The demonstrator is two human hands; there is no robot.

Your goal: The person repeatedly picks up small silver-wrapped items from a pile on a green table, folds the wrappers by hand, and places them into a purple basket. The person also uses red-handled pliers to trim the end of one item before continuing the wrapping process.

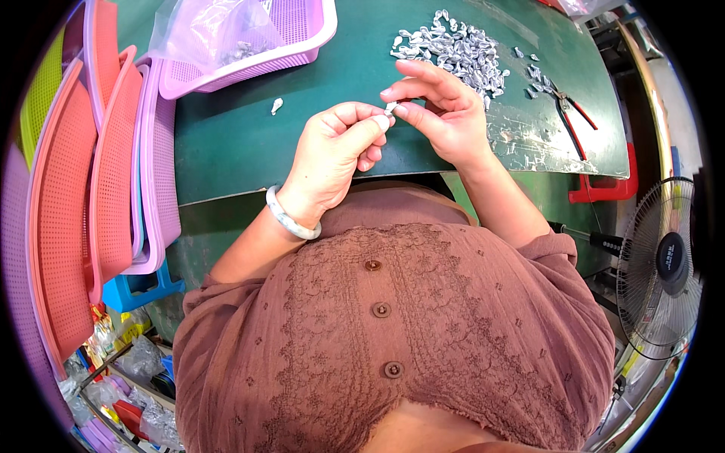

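From the head camera I am watching both hands working together just above the near edge of the green desk (249, 143). The left hand (332, 151) is curling closed, thumb and forefinger pinching one end of a small silvery piece (390, 109), while the right hand (445, 113) is pinching the other end with its fingertips, the remaining fingers lifting clear. So the piece is being held between the two hands, off the desk surface. A heap of similar silvery pieces (453, 49) is lying toward the far right of the desk, with red-handled pliers (570, 113) just beside it near the right edge. A lilac basket (302, 34) is sitting at the far edge, a single stray piece (276, 106) lying near it. I judge the fitting or checking of this one piece to be in hand; it is asking for a steady, fine pinch
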